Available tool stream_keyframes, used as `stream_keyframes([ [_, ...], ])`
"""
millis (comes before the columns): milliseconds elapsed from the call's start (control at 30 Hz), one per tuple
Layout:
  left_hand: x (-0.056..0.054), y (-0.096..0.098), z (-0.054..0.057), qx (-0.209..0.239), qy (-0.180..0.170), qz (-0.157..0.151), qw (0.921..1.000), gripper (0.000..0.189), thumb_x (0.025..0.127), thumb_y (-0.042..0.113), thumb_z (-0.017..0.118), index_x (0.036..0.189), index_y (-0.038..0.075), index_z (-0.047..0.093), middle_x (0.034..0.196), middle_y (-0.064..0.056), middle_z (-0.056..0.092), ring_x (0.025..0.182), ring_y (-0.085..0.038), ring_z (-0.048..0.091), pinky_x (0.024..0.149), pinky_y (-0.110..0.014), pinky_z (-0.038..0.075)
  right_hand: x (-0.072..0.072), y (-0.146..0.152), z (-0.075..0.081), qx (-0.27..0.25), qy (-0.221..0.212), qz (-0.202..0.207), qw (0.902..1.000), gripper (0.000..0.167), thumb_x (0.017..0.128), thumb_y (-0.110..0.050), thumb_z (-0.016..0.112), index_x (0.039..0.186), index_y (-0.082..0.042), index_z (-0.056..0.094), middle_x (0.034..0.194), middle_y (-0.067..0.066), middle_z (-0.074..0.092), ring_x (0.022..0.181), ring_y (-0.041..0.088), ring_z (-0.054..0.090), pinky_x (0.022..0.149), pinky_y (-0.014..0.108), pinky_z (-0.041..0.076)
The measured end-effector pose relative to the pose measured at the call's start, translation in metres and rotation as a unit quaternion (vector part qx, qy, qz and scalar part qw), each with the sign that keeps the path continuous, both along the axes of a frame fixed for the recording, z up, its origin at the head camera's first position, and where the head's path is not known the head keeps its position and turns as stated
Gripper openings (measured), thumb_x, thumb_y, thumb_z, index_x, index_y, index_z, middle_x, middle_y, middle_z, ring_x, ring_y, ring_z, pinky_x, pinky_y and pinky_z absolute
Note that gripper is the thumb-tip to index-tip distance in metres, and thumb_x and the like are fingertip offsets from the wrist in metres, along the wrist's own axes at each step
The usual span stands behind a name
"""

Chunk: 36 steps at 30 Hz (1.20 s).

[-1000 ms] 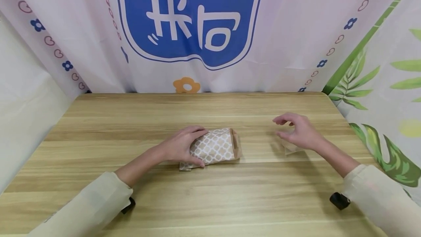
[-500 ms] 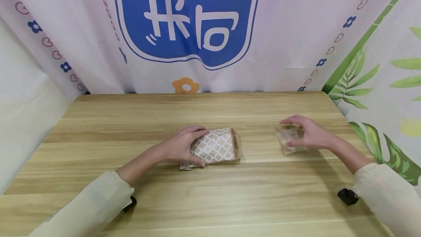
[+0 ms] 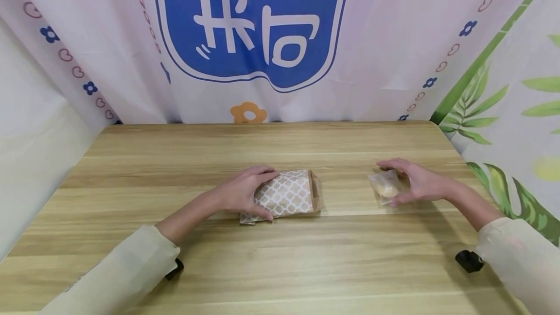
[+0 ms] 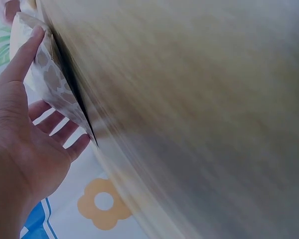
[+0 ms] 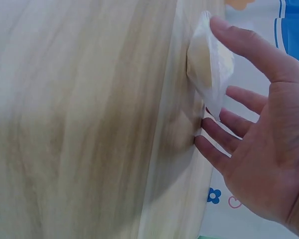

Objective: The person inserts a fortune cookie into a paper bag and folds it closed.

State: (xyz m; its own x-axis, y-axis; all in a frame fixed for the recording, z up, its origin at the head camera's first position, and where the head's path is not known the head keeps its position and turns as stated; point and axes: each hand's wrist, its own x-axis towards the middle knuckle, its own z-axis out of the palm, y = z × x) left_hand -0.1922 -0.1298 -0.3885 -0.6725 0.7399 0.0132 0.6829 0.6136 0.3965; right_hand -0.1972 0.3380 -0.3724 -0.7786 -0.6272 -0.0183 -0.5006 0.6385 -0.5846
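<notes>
A patterned brown paper bag [image 3: 286,193], printed with a white lattice, lies flat on the table with its mouth towards the right. My left hand [image 3: 245,191] holds its left end, thumb along the near edge and fingers along the far one. In the left wrist view, the thumb overlaps the bag [image 4: 52,79] and the fingers spread by its other edge. A small clear packet [image 3: 385,187] with a pale yellow, rounded item inside lies to the right. Beside it is my right hand [image 3: 417,183], its fingers apart. The right wrist view has the thumb tip at the corner of the packet [image 5: 202,57].
Both hands work over a wooden table [image 3: 271,266]. A printed curtain [image 3: 372,62] hangs behind its far edge, and a leaf-patterned cloth [image 3: 525,125] hangs at the right. Black wrist mounts [image 3: 469,260] sit under the sleeves.
My right hand has drawn back to the right, uncovering the packet, and the yellow item inside now shows. My left hand and the paper bag have stayed put.
</notes>
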Motion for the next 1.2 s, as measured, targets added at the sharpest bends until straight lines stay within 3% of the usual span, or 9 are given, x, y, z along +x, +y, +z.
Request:
stream_keyframes([
  [167, 0.001, 0.001, 0.000, -0.004, -0.002, 0.003, 1.0000, 0.107, 0.075, 0.054, 0.089, 0.153, -0.005, 0.045, 0.154, -0.021, 0.047, 0.143, -0.039, 0.044, 0.116, -0.054, 0.039, -0.002, 0.003, -0.001, 0.006, 0.003, 0.007, 1.0000, 0.095, 0.067, -0.023, 0.096, 0.143, 0.011, 0.048, 0.139, 0.028, 0.057, 0.127, 0.047, 0.053, 0.101, 0.063, 0.046],
  [767, 0.001, 0.001, 0.001, -0.009, -0.006, 0.005, 0.9999, 0.107, 0.076, 0.054, 0.089, 0.153, -0.004, 0.045, 0.154, -0.020, 0.047, 0.144, -0.038, 0.043, 0.117, -0.053, 0.039, -0.004, -0.004, -0.004, 0.024, 0.018, -0.025, 0.9992, 0.081, 0.070, -0.026, 0.096, 0.132, 0.009, 0.059, 0.128, 0.023, 0.063, 0.115, 0.039, 0.060, 0.095, 0.059, 0.051],
  [1200, 0.002, 0.001, 0.002, -0.009, 0.000, 0.005, 0.9999, 0.106, 0.076, 0.055, 0.088, 0.153, -0.004, 0.045, 0.154, -0.021, 0.047, 0.143, -0.039, 0.044, 0.116, -0.055, 0.040, -0.002, -0.023, -0.002, -0.008, 0.035, -0.014, 0.9992, 0.078, 0.073, -0.024, 0.094, 0.134, 0.009, 0.058, 0.128, 0.021, 0.063, 0.112, 0.034, 0.060, 0.090, 0.052, 0.056],
])
